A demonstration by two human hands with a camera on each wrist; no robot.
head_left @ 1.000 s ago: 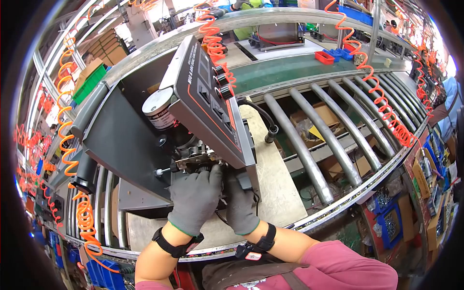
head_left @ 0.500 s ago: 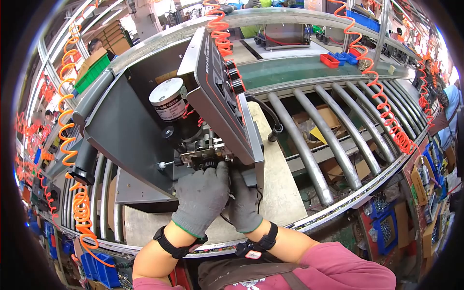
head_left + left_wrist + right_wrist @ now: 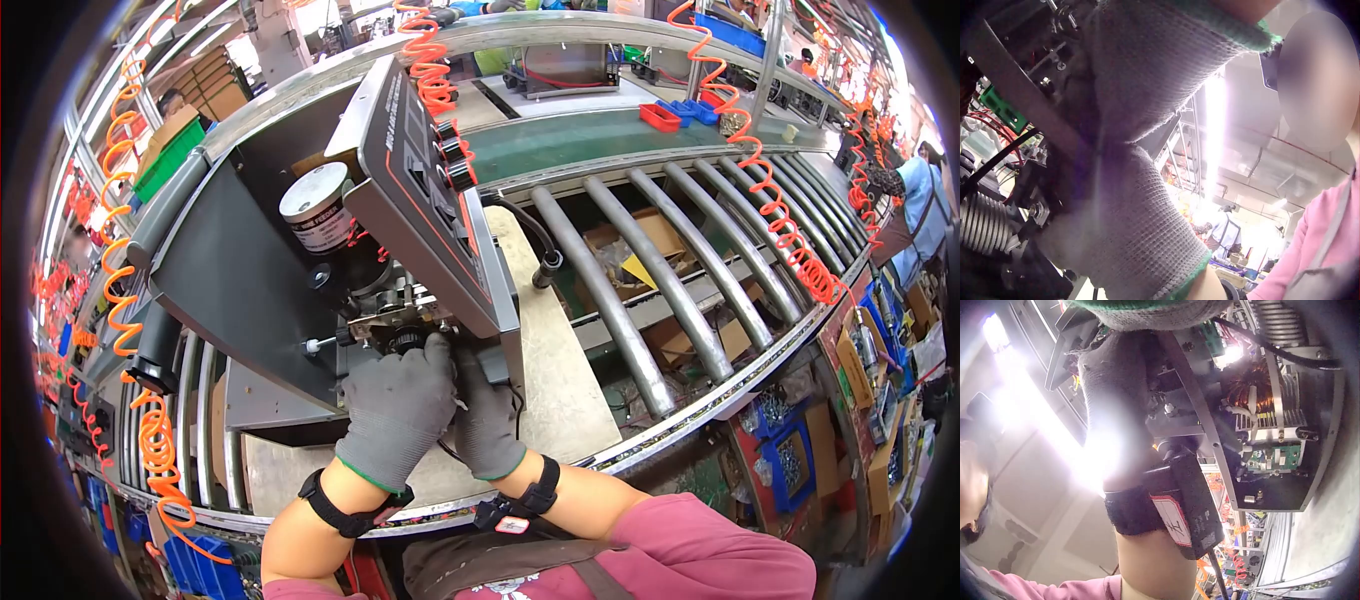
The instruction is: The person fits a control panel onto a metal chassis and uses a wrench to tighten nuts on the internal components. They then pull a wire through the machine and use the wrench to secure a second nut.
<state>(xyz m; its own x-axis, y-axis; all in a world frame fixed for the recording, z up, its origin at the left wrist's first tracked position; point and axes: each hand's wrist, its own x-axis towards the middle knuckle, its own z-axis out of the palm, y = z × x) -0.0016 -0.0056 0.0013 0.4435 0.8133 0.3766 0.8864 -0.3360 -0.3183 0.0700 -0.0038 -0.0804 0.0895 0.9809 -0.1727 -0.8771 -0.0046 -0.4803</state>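
Note:
In the head view a grey welding machine (image 3: 230, 270) stands with its side open, a wire feeder motor (image 3: 318, 215) inside. My left hand (image 3: 400, 405), in a grey knitted glove, reaches in with fingertips right at the black ribbed knob (image 3: 406, 340) below the metal feed mechanism (image 3: 392, 318). Beside it my right hand (image 3: 487, 420), also gloved, has its fingers under the edge of the control panel (image 3: 415, 190). Machine parts and the left hand hide the right fingertips, so I cannot tell what these fingers hold. A thin black cable (image 3: 520, 405) runs beside the right hand.
The machine sits on a pale board (image 3: 560, 390) over a roller conveyor (image 3: 610, 300). Orange coiled air hoses (image 3: 120, 290) hang on both sides. A black cable with a plug (image 3: 545, 270) sticks out at the right. Blue bins of screws (image 3: 790, 465) stand lower right.
Both hands stay at the feed mechanism with only slight movement. The head view has shifted and tilted a little; the machine keeps its place on the board.

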